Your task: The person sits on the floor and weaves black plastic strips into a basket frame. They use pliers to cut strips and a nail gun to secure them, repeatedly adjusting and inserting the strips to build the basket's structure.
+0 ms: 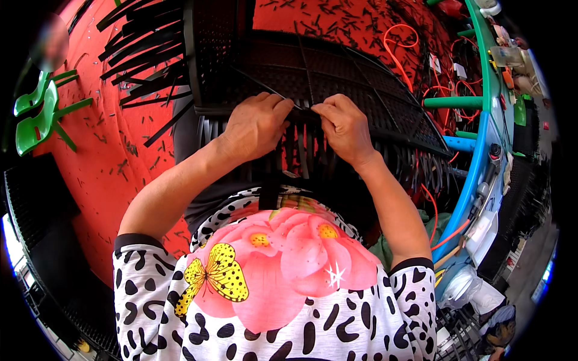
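In front of me stands a black woven panel (pixel 265 59) of flat plastic strips, with a framed edge nearest me. My left hand (pixel 257 123) is closed at this edge, thumb and forefinger pinching a thin, shiny dark strip (pixel 269 88) that slants up and left across the weave. Just to its right, my right hand (pixel 346 126) pinches the end of a black strip at the same edge, its fingers curled. A small gap separates the two sets of fingertips. Loose strip ends (pixel 301 144) hang below the edge between my hands. The exact hold of the fingertips is partly hidden.
More long strip ends (pixel 144 54) stick out at the panel's left. Black offcuts litter the red floor covering (pixel 114 144). Green chairs (pixel 37 123) stand at the far left. At right run an orange cord (pixel 400 60) and a green and blue frame (pixel 481 138).
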Available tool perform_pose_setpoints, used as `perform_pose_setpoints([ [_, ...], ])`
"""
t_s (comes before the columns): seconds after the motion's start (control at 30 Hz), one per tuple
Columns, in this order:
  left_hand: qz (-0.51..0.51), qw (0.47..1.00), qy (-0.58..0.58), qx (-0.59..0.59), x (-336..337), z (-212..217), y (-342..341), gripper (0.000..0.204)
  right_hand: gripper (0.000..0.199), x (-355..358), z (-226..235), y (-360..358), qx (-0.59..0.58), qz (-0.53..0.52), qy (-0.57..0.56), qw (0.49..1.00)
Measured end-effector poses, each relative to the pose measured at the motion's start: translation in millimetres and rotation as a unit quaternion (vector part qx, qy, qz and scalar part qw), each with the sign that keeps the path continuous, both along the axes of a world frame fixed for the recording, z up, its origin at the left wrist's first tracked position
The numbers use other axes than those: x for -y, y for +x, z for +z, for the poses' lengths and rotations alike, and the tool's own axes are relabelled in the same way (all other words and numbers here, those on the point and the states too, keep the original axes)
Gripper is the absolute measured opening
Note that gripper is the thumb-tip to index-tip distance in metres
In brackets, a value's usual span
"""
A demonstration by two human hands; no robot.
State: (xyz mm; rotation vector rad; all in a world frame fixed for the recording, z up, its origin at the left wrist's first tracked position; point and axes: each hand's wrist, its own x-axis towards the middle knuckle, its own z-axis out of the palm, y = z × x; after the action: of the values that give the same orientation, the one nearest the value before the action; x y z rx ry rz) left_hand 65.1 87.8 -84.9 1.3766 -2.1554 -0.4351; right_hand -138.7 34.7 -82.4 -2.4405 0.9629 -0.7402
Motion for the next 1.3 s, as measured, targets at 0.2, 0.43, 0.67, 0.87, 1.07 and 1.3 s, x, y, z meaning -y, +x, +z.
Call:
perform_pose_setpoints([
  [0.2,-0.036,0.997,-0.068,0.0,2,-8,-3,0.04,0.022,-9,0,-5,0.003,0.006,0.005,1.0],
  [0.43,-0.036,0.997,-0.074,0.001,2,-9,-4,0.037,0.022,-7,7,-8,0.021,0.001,0.035,0.999],
  [0.67,-0.034,0.997,-0.071,0.002,2,-9,-5,0.037,0.02,-5,0,-20,0.016,0.014,0.039,0.999],
  [0.87,-0.038,0.995,-0.09,0.03,-4,-9,-3,0.041,0.023,-6,-3,-18,0.018,0.029,0.003,0.999],
  [1.07,-0.061,0.99,-0.126,0.034,4,-5,-10,0.042,0.016,-7,-4,-26,0.005,0.02,-0.055,0.998],
  [1.3,-0.057,0.992,-0.108,0.033,0,-11,-13,0.036,0.009,-4,-27,-22,0.047,0.034,-0.079,0.995],
])
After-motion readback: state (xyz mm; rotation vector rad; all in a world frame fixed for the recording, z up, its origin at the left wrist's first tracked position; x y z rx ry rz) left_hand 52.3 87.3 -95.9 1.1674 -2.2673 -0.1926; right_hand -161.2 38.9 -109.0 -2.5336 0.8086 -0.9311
